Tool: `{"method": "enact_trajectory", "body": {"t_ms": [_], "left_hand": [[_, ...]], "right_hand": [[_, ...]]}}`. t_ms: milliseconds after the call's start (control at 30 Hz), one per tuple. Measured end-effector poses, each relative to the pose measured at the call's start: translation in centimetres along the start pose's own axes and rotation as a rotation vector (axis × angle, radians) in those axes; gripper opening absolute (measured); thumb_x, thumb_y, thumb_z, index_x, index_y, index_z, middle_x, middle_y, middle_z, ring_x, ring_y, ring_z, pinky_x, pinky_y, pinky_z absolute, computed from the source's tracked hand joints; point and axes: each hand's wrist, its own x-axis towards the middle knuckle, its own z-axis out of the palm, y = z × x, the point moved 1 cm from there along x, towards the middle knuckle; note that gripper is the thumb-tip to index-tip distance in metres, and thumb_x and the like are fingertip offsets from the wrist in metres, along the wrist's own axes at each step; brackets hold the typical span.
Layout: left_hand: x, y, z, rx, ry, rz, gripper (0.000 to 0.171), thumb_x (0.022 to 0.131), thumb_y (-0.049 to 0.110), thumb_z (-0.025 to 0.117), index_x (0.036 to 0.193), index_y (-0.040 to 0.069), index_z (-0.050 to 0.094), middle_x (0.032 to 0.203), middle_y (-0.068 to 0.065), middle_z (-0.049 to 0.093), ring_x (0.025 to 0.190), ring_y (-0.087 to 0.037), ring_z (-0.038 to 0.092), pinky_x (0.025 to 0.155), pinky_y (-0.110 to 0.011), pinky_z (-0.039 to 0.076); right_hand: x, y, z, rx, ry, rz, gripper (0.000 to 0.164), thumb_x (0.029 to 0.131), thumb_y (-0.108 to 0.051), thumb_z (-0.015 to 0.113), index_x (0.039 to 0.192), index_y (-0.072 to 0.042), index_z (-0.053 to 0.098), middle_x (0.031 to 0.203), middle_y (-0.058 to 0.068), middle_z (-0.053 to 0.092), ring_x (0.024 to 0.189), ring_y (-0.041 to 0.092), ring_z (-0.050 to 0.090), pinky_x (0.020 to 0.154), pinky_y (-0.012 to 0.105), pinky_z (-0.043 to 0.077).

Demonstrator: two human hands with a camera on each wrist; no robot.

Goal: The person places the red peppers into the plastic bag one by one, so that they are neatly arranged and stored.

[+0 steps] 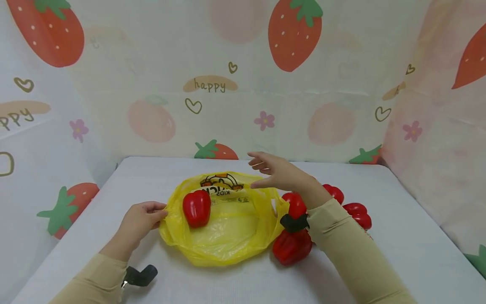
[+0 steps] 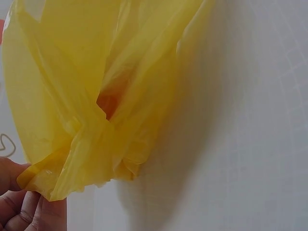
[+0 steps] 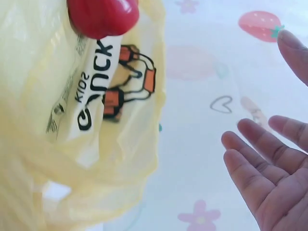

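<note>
A yellow plastic bag [image 1: 228, 228] with printed lettering lies spread wide at its mouth on the white table. Inside it, toward the left, is a red bell pepper [image 1: 196, 208], which the right wrist view also shows at the top. My left hand [image 1: 142, 219] pinches the bag's left edge between thumb and fingers; the left wrist view shows the gathered plastic [image 2: 53, 178] in that pinch. Over the bag's right rear edge my right hand [image 1: 281, 172] hovers with fingers extended and holds nothing. Beside the bag at right are several more red bell peppers [image 1: 292, 247], partly hidden by the right forearm.
Dark wrist-camera mounts [image 1: 140, 275] sit at both wrists. A cloth backdrop [image 1: 243, 118] printed with strawberries, hearts and flowers encloses the white table [image 1: 212, 285] at the back and sides. Two peppers [image 1: 357, 215] lie farther right, beyond the right sleeve.
</note>
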Motion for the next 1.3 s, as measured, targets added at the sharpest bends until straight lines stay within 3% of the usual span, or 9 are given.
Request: {"method": "enact_trajectory", "body": {"t_ms": [333, 733, 1300], "left_hand": [[0.1, 0.0, 0.0, 0.001, 0.006, 0.0, 0.036, 0.09, 0.025, 0.057, 0.117, 0.002, 0.057, 0.107, -0.013, 0.061, 0.088, -0.018, 0.06, 0.081, -0.033, 0.052], [-0.2, 0.0, -0.2, 0.007, 0.01, 0.019, 0.036, 0.091, 0.025, 0.056, 0.118, 0.002, 0.057, 0.108, -0.012, 0.061, 0.088, -0.018, 0.06, 0.081, -0.033, 0.052], [-0.2, 0.2, -0.1, 0.019, 0.009, 0.006, 0.035, 0.091, 0.025, 0.055, 0.118, 0.002, 0.057, 0.107, -0.012, 0.061, 0.089, -0.019, 0.059, 0.082, -0.033, 0.052]], "right_hand": [[-3.9, 1.6, -3.1, -0.096, 0.041, 0.068, 0.082, 0.076, -0.027, 0.074, 0.143, -0.018, 0.028, 0.133, 0.005, 0.046, 0.122, 0.024, 0.045, 0.1, 0.04, 0.039], [-9.3, 4.7, -5.6, -0.127, 0.096, 0.139, 0.079, 0.078, -0.027, 0.072, 0.143, -0.015, 0.028, 0.131, 0.011, 0.047, 0.121, 0.032, 0.044, 0.099, 0.047, 0.038], [-15.9, 9.1, -6.6, -0.167, 0.14, 0.227, 0.074, 0.078, -0.033, 0.071, 0.138, -0.008, 0.035, 0.127, 0.02, 0.051, 0.116, 0.041, 0.047, 0.091, 0.05, 0.045]]}}
